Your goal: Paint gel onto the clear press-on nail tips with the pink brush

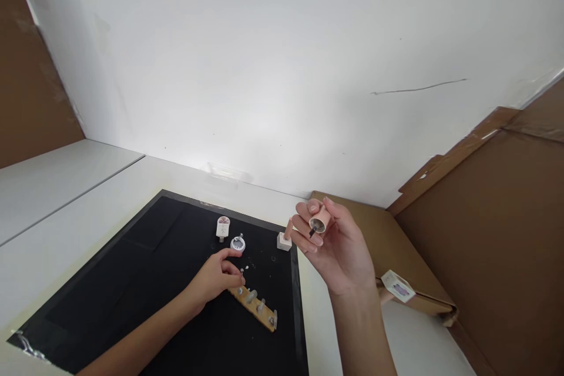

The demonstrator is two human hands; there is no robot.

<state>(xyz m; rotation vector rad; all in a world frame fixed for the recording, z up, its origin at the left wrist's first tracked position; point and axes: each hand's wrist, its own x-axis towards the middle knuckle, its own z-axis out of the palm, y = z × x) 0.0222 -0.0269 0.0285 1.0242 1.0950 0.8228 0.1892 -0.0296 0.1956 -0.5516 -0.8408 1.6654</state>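
Note:
In my right hand (341,252) is a pink cylindrical nail polish cap (320,220), its open end tilted down toward me and a dark brush tip showing below it. The fingers wrap round its side. My left hand (222,275) reaches over the black mat, index finger stretched out and thumb apart from it, at the upper end of a wooden strip (259,308). Several clear or whitish nail tips stand along that strip. Whether the thumb touches the strip cannot be made out. Just beyond the index finger lies a round white jar (238,244).
A white uncapped bottle (223,227) with a patterned face lies on the black mat (145,258). A small white bottle with pink cap (284,241) stands at the mat's right edge. Right of my wrist, another white bottle (398,286) rests beside a cardboard box (396,241). A white wall rises behind.

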